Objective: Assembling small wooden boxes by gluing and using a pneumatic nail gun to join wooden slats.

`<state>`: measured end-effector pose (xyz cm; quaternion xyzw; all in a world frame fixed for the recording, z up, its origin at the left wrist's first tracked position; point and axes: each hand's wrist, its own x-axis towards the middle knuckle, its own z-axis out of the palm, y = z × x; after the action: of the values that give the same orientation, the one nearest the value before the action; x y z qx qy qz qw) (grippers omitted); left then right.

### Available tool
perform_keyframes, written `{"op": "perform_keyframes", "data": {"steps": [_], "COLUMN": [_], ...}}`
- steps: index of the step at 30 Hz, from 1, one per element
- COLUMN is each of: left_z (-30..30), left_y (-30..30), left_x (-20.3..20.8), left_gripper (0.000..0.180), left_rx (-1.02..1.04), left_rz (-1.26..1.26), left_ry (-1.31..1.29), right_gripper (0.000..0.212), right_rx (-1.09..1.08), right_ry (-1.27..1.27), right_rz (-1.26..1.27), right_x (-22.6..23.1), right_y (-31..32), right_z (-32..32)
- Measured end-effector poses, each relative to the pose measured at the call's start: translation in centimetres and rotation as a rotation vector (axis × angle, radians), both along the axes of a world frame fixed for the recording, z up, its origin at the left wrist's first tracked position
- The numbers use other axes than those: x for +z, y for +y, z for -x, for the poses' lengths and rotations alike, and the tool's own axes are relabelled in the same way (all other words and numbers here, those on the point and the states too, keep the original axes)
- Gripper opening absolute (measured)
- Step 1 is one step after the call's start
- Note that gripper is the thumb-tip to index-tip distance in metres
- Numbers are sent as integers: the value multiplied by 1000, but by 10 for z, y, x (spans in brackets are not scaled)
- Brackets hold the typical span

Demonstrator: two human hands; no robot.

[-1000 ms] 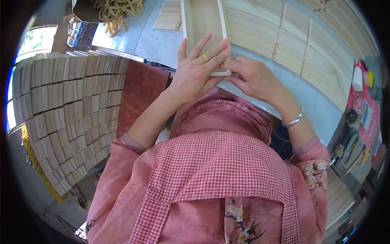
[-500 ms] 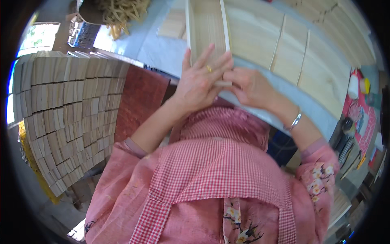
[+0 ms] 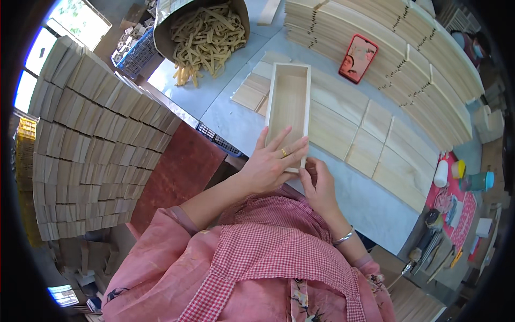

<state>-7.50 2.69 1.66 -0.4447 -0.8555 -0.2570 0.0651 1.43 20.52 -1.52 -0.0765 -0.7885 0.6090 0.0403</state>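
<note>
A long, shallow, open wooden box [image 3: 288, 104] lies on the grey worktable [image 3: 230, 115], its near end toward me. My left hand [image 3: 271, 163], with a ring on one finger, lies flat over that near end, fingers spread across the rim. My right hand [image 3: 319, 185], a bangle on its wrist, grips the box's near right corner from below and the side. Loose thin wooden panels [image 3: 257, 86] lie just left of the box.
Rows of flat wooden boards [image 3: 375, 145] cover the table to the right, and a red phone [image 3: 358, 58] rests on a stack. A bin of wood strips [image 3: 206, 29] stands at the back. Stacked slats [image 3: 91, 139] fill the left. Tools and bottles [image 3: 461, 177] sit far right.
The view has pulled back, showing the whole box. My left hand's fingers now reach farther over the box's near end, and my right hand has shifted to its near right corner.
</note>
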Motion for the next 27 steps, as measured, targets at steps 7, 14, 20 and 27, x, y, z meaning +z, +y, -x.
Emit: {"op": "perform_keyframes", "data": {"steps": [7, 14, 20, 27], "left_z": [9, -12, -34, -54], "left_y": [-45, -59, -67, -64], "left_x": [0, 3, -11, -25], "left_gripper": [60, 52, 52, 59], "left_rx": [453, 376, 434, 400], "left_rz": [-440, -601, -821, -898], "left_ry": [-833, -1392, -1658, -1643], "right_gripper": [35, 33, 36, 47], "right_rx": [-17, -55, -141, -143], "right_ry": [-76, -67, -74, -78], "right_rz": [-54, 84, 352, 418], "right_x": [9, 22, 6, -1], "right_y": [-1, -6, -17, -14], "right_z": [9, 0, -28, -41]}}
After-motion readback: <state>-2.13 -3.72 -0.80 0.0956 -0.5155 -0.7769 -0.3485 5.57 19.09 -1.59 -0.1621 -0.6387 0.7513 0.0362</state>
